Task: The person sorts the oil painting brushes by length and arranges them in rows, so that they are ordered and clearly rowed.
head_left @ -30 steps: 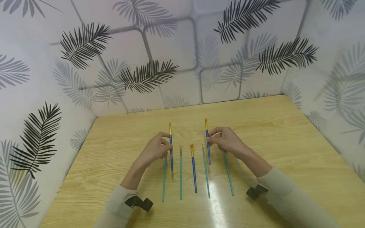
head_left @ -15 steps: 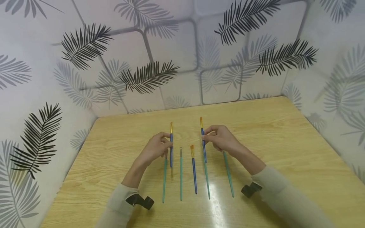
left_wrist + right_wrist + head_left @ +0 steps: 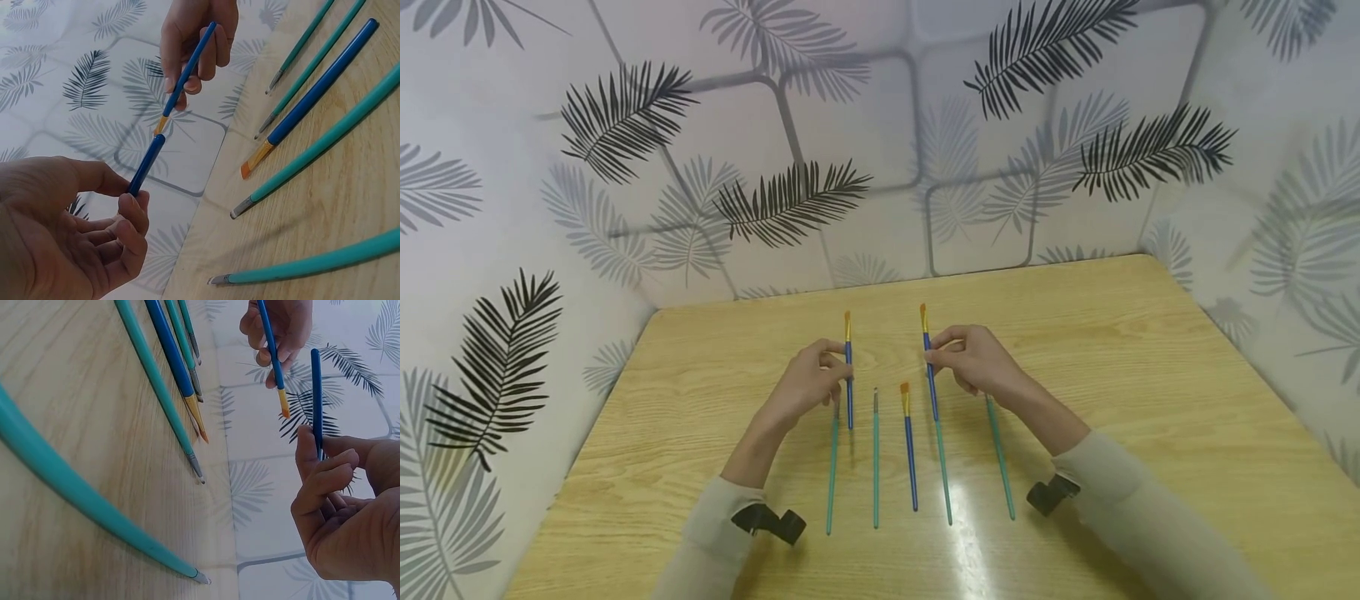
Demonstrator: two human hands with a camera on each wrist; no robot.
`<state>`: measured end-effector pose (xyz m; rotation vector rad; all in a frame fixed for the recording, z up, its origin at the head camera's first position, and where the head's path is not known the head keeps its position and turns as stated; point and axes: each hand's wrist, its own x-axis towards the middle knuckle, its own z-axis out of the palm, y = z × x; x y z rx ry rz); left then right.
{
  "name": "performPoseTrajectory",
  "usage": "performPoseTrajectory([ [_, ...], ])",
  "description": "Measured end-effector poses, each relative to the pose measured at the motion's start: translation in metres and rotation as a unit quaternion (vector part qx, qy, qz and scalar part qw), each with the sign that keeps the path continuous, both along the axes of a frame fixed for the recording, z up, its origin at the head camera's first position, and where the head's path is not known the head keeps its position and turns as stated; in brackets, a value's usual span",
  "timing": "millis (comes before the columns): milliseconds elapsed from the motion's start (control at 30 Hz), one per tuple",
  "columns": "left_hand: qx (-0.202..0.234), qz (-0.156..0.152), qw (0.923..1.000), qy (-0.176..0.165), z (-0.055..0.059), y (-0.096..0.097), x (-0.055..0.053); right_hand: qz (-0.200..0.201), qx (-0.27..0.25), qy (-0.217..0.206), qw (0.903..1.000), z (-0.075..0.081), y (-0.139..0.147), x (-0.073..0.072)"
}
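My left hand (image 3: 805, 382) pinches a blue paintbrush (image 3: 849, 400) between thumb and fingers, bristles pointing away from me. A matching blue paintbrush (image 3: 932, 390) is pinched by my right hand (image 3: 979, 363), also bristles outward. Both brushes are raised off the table; in the left wrist view their handles (image 3: 147, 165) stand clear of the wood. Between and below the hands lies a third blue paintbrush (image 3: 912, 467) with an orange tip. Teal paintbrushes flank it: two on the left (image 3: 876, 467) and two on the right (image 3: 1000, 467). The right-hand brush covers one teal brush's (image 3: 944, 479) tip.
All lying brushes are in a spaced row on a light wooden table (image 3: 662, 467). A leaf-patterned covering (image 3: 850, 125) rises behind the far edge and along both sides. Black straps with small devices (image 3: 775, 525) sit at both wrists.
My right hand has shifted left and slightly away from me, carrying its brush over a teal one. My left hand has edged a little farther forward with its brush. The lying brushes stay put.
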<state>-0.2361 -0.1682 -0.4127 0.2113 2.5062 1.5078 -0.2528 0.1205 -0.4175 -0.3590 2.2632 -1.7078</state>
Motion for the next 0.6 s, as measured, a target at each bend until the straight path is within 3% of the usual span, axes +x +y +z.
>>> performPoseTrajectory([
  [600, 0.033, 0.012, 0.9993, -0.008, -0.003, -0.006, -0.012, -0.011, 0.002, 0.012, 0.9999, -0.005, -0.001, -0.013],
])
